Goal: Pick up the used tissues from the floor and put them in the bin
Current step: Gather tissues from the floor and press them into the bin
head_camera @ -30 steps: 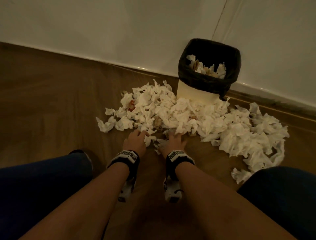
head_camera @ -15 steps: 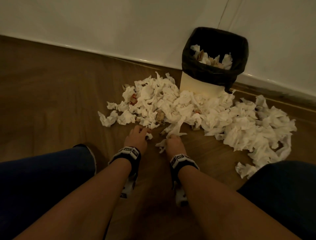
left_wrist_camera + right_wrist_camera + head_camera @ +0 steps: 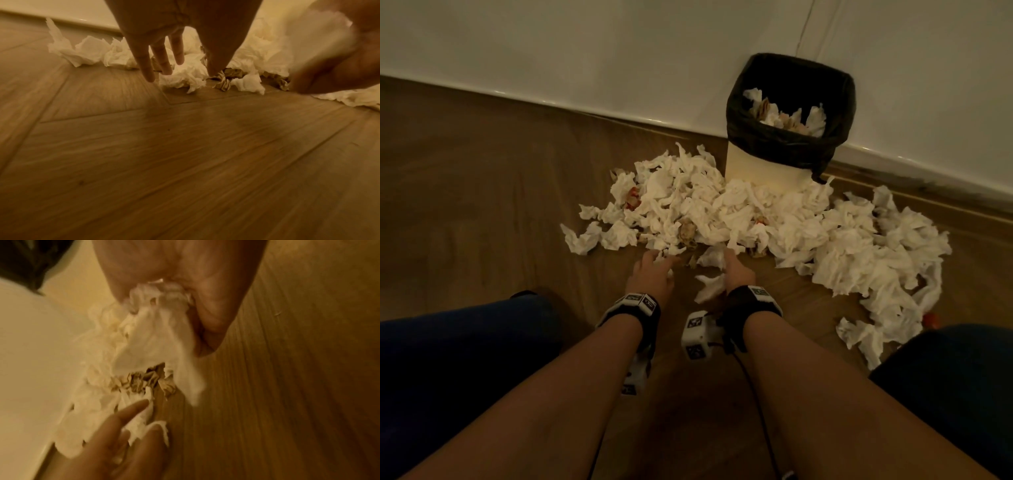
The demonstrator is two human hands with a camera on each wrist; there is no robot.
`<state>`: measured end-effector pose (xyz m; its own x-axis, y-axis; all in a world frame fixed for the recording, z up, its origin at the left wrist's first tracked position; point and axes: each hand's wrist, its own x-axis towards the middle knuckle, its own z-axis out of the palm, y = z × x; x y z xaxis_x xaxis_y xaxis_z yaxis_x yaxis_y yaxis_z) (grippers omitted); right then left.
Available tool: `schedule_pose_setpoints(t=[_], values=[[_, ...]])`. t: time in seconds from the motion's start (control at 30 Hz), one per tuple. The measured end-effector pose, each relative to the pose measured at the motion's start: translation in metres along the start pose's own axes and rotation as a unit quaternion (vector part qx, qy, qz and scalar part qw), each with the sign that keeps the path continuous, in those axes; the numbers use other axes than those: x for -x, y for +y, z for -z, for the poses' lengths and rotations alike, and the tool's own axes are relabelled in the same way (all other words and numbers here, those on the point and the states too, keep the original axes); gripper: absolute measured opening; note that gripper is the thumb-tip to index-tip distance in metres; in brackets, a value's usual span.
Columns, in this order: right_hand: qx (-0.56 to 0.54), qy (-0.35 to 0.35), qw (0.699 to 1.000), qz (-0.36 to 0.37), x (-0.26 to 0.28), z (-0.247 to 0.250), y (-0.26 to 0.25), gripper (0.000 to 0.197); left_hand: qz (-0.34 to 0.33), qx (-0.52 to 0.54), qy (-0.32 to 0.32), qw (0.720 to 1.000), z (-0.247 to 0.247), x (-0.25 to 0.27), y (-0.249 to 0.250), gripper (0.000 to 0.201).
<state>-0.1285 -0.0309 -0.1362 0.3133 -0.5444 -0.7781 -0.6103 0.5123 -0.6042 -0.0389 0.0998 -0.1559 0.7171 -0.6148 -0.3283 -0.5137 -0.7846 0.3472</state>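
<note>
Gripping a tissue, right hand; left hand fingers spread loose, bin at 1 o'clock.

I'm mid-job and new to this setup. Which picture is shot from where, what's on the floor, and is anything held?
No machine: these are a person's bare hands with cameras strapped to the wrists. The wide picture comes from a head camera; the two close-ups look along each hand. A pile of crumpled tissues covers the wooden floor before a black-lined bin that is partly filled. The right hand has a white tissue in its grip. The left hand reaches with fingers spread, holding nothing.
</note>
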Motion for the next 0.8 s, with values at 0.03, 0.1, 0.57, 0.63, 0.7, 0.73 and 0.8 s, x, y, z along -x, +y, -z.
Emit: schedule_pose_setpoints(t=[0.03, 0.1, 0.57, 0.63, 0.7, 0.73, 0.8], values=[[-0.014, 0.001, 1.000, -0.011, -0.003, 0.001, 0.000, 0.052, 0.004, -0.006, 0.002, 1.000, 0.000, -0.001, 0.000, 0.040], [-0.090, -0.026, 0.994, -0.048, -0.007, 0.002, -0.001, 0.038, 0.020, -0.010, 0.003, 1.000, -0.001, -0.003, 0.000, 0.033], [-0.164, -0.109, 0.978, -0.074, 0.003, 0.001, 0.000, 0.061, 0.049, -0.042, -0.079, 0.995, -0.009, -0.021, -0.012, 0.031], [-0.206, -0.119, 0.968, -0.084, 0.004, 0.003, -0.003, 0.066, 0.043, -0.036, -0.052, 0.997, -0.011, -0.018, -0.012, 0.032], [-0.236, -0.125, 0.959, -0.097, 0.005, 0.006, -0.006, 0.050, 0.050, 0.031, -0.015, 0.998, -0.011, -0.017, -0.011, 0.034], [-0.248, -0.128, 0.955, -0.097, 0.005, 0.007, -0.008, 0.041, 0.054, 0.063, 0.003, 0.997, -0.010, -0.017, -0.010, 0.033], [-0.289, -0.120, 0.945, -0.091, 0.009, 0.006, -0.016, 0.029, 0.072, 0.119, 0.036, 0.990, -0.004, -0.018, -0.003, 0.033]])
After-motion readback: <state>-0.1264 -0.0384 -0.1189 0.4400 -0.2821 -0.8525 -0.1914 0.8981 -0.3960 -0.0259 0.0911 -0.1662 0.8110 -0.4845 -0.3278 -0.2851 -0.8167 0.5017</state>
